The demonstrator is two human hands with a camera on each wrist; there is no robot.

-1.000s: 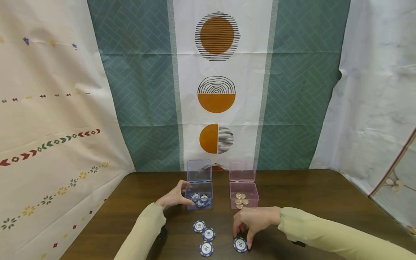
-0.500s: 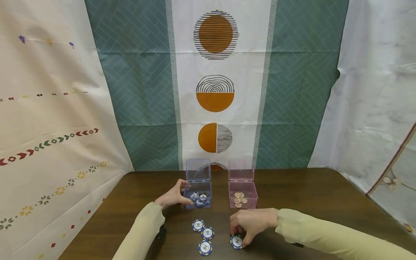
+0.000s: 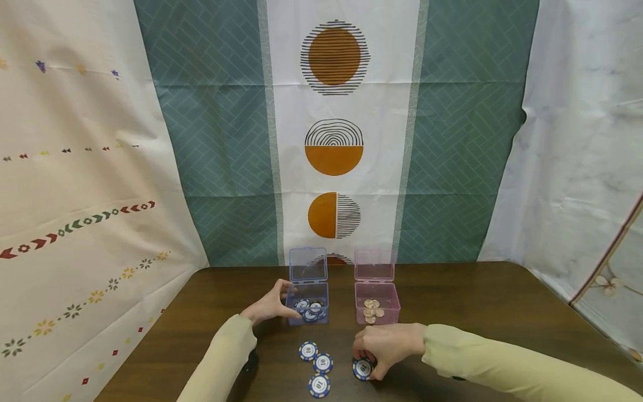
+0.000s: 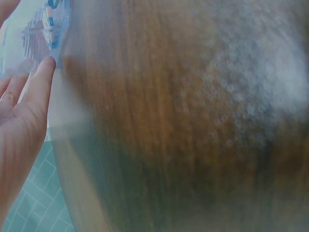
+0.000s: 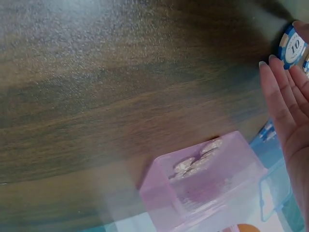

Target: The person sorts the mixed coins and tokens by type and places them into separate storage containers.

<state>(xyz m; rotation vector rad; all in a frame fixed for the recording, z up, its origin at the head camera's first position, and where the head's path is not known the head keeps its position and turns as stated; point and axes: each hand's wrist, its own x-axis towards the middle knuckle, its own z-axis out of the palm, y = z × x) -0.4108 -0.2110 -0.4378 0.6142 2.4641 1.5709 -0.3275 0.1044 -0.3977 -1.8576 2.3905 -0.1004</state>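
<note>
My left hand (image 3: pixel 268 304) holds the left side of a clear blue plastic box (image 3: pixel 324 316), thumb at its front and fingers toward the back. Several blue-and-white poker chips (image 3: pixel 313 314) lie inside it, and its lid stands up. With thumb and fingers my right hand (image 3: pixel 389 343) pinches a poker chip (image 3: pixel 362 368) marked 10, which is slightly tilted; in the right wrist view the same chip (image 5: pixel 292 47) shows between thumb and fingertips. To its left, 3 more chips (image 3: pixel 322 363) lie on the table in a loose column.
A pink plastic box (image 3: pixel 394 316) with its lid raised stands right of the blue one, and several gold coins (image 3: pixel 370 311) lie in it. Everything rests on a dark wooden table (image 3: pixel 462 301). Patterned cloths (image 3: pixel 452 139) hang behind and at both sides.
The right hand has drawn its fingers in around the chip and moved it slightly left and away from the front edge. My left hand stays at the blue box.
</note>
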